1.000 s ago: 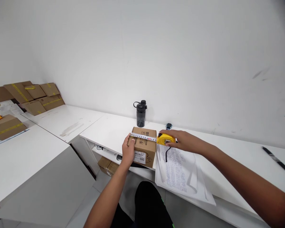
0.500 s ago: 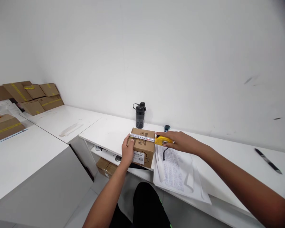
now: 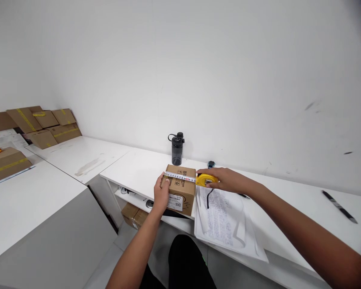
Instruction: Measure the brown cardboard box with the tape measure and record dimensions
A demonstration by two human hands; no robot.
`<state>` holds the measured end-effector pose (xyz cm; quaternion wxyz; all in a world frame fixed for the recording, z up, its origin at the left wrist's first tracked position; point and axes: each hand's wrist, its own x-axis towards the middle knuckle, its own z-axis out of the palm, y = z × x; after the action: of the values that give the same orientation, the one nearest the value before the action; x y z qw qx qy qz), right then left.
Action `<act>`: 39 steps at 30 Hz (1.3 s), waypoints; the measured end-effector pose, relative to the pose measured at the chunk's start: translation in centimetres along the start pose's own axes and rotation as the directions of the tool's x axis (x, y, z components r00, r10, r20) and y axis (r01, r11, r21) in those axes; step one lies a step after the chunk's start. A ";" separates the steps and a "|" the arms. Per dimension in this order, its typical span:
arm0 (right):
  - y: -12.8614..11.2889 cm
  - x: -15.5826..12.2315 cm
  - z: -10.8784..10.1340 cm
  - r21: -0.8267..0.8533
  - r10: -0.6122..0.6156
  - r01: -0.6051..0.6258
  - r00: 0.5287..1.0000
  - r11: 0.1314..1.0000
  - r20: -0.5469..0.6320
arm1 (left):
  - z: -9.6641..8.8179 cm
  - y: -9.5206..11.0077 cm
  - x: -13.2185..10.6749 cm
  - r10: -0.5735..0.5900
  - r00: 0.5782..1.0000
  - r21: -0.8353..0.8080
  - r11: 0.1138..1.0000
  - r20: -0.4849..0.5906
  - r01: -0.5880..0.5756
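A brown cardboard box (image 3: 185,192) with a white label on its front sits at the front edge of the white table. Across its top lies the pulled-out blade of a yellow tape measure (image 3: 206,180). My right hand (image 3: 228,180) is closed around the tape measure's case, just off the box's right edge. At the box's left edge, my left hand (image 3: 161,194) pinches the end of the blade against the cardboard, thumb on top. Written sheets of paper (image 3: 222,224) lie to the right of the box, partly under my right forearm, with a dark strap across them.
Behind the box stands a dark water bottle (image 3: 177,150). A small teal-and-black item (image 3: 211,164) lies near the wall. A black pen (image 3: 339,206) rests at the right. Taped boxes (image 3: 42,124) are piled at the far left; more boxes (image 3: 134,214) sit below the table.
The view has tilted up slightly, so things sit a little lower. Both hands keep their hold, and the blade stays stretched across the box.
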<state>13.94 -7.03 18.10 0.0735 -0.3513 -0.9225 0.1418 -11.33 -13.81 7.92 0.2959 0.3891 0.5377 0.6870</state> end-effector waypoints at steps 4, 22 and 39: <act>0.0 0.0 0.0 0.025 0.018 -0.018 1.000 1.000 0.006 | 0.0 0.1 -0.1 -0.004 1.000 0.011 1.000 0.001 0.004; -0.6 0.1 -0.3 -0.027 0.050 -0.050 0.999 0.998 0.017 | 0.1 0.1 0.0 -0.011 1.000 0.016 1.000 -0.004 0.011; -9.5 10.4 1.0 -0.243 -0.216 0.204 0.976 0.948 -0.025 | -0.1 -0.4 0.0 0.040 0.999 -0.005 0.999 0.006 -0.040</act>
<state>0.06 -7.03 20.49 0.0688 -0.2611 -0.9628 0.0120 -11.46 -13.79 7.51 0.2847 0.4010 0.5271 0.6930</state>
